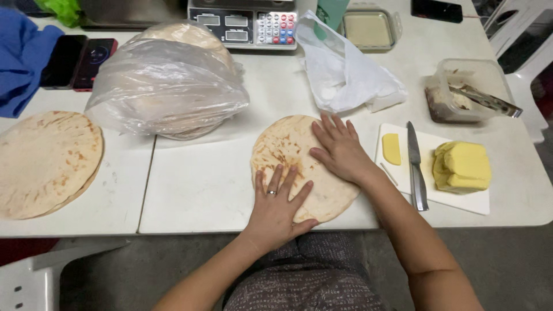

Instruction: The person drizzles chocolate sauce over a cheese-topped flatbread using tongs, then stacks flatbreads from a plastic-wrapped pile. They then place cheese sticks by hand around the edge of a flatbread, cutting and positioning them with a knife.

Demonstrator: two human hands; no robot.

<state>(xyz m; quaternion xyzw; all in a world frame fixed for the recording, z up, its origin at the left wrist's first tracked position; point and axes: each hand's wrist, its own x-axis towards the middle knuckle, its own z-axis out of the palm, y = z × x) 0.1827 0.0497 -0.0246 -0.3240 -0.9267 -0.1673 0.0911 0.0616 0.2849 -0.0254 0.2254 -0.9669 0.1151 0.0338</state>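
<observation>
- Closest in, the left hand (277,203) lies flat with fingers spread, palm down on the near edge of the round flatbread (299,164); a ring shows on one finger. Nothing grasped, just pressing.
- Right beside it, the right hand (341,148) is flat too, fingers fanned over the flatbread's right side, grasping nothing.
- The flatbread itself sits on the white table (196,190), near the front edge, straight ahead of the person.
- Off to the right, a white cutting board (455,198) carries a knife (416,167) lying lengthwise, one thin yellow slice (391,148) left of the blade and a stack of yellow slices (464,166) right of it.
- Far left, a pile of flatbreads (47,161) rests uncovered on the table.
- Further back, a clear plastic bag of flatbreads (167,86), and a crumpled white bag (343,72).
- Back right, a plastic tub (469,89) with tongs (489,101) across it.
- At the far edge, a weighing scale (245,24) and two phones (78,62).
</observation>
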